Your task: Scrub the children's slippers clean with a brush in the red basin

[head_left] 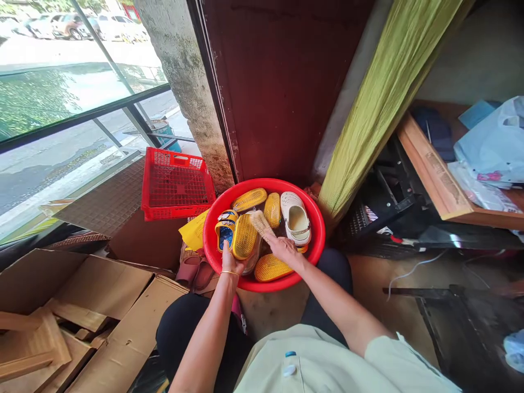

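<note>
A round red basin (319,229) sits in front of my knees with several sandals and clogs in it. My left hand (230,258) grips a yellow and blue sandal (226,224) at the basin's left side, thumb on its inner edge. Right beside it a yellow sandal sole (244,237) faces up. In my right hand (283,250) is a scrub brush (262,225) with pale bristles, its head close to that sole. A white clog (295,217) lies at the basin's right. More yellow soles lie at the back (249,199) and at the front (272,267).
Behind the basin to the left stands a red plastic crate (178,210). An open cardboard box (123,327) with wood pieces is at my left. Pink slippers (196,271) lie beside the basin. A green curtain (364,120) and a wooden shelf (434,164) stand at the right.
</note>
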Available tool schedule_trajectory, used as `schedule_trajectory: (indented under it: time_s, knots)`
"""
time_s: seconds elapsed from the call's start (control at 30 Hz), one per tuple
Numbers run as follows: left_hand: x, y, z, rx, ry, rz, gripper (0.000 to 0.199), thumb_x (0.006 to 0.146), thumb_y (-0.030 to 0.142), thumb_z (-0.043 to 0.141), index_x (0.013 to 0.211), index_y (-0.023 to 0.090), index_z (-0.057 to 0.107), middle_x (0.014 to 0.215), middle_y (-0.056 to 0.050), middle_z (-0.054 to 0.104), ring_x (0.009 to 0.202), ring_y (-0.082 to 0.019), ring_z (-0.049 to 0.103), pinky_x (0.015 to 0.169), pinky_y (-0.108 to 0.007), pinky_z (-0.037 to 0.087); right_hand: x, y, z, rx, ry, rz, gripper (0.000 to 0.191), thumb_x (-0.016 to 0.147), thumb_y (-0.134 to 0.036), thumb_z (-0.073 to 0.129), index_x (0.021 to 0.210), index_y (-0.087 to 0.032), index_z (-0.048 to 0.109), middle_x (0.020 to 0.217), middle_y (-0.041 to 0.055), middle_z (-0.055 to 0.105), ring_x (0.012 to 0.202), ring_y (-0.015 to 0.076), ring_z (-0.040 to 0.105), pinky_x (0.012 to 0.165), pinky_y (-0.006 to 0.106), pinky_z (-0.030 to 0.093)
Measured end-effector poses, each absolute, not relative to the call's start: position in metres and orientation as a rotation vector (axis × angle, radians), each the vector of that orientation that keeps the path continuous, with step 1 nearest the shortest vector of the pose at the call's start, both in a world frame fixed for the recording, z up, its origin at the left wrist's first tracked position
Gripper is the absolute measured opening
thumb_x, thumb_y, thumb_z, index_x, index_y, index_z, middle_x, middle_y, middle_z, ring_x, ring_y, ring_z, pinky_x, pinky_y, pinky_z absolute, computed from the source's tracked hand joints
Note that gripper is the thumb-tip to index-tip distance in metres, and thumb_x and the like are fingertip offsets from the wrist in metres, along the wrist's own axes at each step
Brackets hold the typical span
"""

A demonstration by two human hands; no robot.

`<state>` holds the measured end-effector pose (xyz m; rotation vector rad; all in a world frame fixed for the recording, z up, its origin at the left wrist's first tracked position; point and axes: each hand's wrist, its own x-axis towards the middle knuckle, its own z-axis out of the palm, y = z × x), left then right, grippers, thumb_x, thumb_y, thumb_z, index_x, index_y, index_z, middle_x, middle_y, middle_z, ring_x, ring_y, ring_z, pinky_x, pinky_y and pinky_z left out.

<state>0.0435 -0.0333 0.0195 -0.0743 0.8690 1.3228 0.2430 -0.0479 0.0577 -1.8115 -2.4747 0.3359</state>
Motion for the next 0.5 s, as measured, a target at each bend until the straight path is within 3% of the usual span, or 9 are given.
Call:
schedule_trajectory:
  time_s: [0.27, 0.4, 0.5]
  knots:
    - [0.04, -0.031, 0.046, -0.068, 0.66, 1.445, 0.053, 0.107, 0.047, 0.027, 0.123, 0.021, 0.071, 0.098, -0.011, 0.079, 0.088, -0.024, 0.075, 0.088, -0.042, 0.061, 0.225, -0.077, 0.042, -1.288, -2.671, 0.106, 0.052, 0.108, -0.034, 0.039, 0.159, -0.041, 0.039, 0.095, 0.0069, 0.07, 0.075, 0.017, 0.064, 0.068, 0.025, 0.046]
    - [0.032, -0.031, 0.049, -0.157, 0.719, 1.402, 0.039, 0.105, 0.034, 0.038, 0.122, 0.021, 0.07, 0.091, -0.008, 0.078, 0.086, -0.022, 0.075, 0.09, -0.042, 0.06, 0.255, -0.051, 0.034, -1.297, -2.682, -0.023, 0.05, 0.108, -0.027, 0.04, 0.156, -0.041, 0.046, 0.092, 0.0064, 0.066, 0.079, 0.0168, 0.061, 0.073, 0.025, 0.044]
    - [0.023, -0.031, 0.043, -0.141, 0.729, 1.376, 0.036, 0.099, 0.032, 0.047, 0.126, 0.019, 0.068, 0.1, -0.01, 0.078, 0.099, -0.028, 0.075, 0.094, -0.052, 0.058, 0.281, -0.033, 0.032, -1.543, -2.555, -0.067, 0.049, 0.108, -0.025, 0.038, 0.154, -0.036, 0.051, 0.089, 0.0061, 0.065, 0.075, 0.0172, 0.057, 0.071, 0.025, 0.044]
